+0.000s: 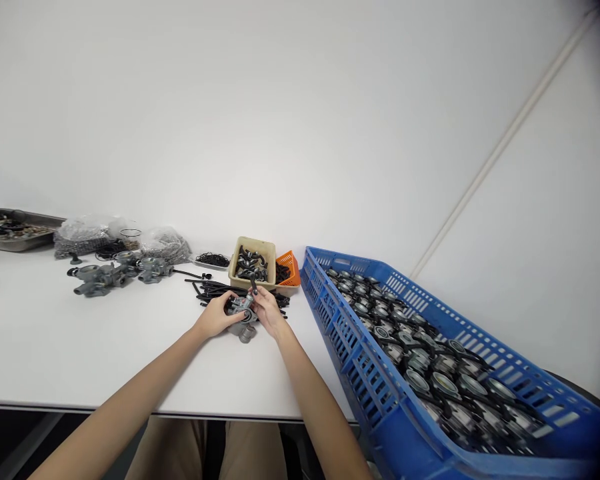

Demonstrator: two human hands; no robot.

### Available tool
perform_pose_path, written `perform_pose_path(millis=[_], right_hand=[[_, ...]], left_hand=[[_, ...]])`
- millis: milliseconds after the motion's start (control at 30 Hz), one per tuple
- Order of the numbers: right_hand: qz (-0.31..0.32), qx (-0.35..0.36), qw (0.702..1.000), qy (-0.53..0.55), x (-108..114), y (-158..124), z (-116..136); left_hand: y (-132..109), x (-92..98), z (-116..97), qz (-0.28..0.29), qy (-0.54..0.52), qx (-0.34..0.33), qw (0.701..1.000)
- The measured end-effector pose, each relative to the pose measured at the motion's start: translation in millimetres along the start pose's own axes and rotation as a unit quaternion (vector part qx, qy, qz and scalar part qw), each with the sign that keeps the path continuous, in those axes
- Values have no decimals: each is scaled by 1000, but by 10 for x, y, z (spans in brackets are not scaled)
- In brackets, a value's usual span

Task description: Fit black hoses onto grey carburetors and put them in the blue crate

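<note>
1. Blue crate [360, 373], nearest, filled with grey carburetor-like bodies.
2. Left hand [215, 319] and right hand [269, 312] both clasp one carburetor [243, 312] above the white table [55, 347].
3. Risk: the loose black hoses [215, 290] beside it could roll away if knocked.

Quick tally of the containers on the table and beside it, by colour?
Blue crate: 1
Beige bin: 1
Orange basket: 1
Metal tray: 1
Clear bags: 2, as far as I can tell
Total: 6
</note>
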State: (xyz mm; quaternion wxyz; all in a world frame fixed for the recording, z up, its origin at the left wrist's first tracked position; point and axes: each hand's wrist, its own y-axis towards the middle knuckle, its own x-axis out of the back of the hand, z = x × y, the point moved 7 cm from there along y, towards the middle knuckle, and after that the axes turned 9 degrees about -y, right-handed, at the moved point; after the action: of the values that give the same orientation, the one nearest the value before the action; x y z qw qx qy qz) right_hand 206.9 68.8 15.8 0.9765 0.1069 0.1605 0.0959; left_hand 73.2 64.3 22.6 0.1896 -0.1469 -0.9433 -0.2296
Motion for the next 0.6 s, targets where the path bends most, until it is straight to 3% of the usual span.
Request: perform_pose_path(millis=[267,600], right_hand=[[19,-4,1000,13,18,-11,1],[-12,0,1000,-4,10,-28,22]], left_hand=[[-6,4,-17,3,-7,-5,1000],[-6,9,-35,0,6,-22,1000]])
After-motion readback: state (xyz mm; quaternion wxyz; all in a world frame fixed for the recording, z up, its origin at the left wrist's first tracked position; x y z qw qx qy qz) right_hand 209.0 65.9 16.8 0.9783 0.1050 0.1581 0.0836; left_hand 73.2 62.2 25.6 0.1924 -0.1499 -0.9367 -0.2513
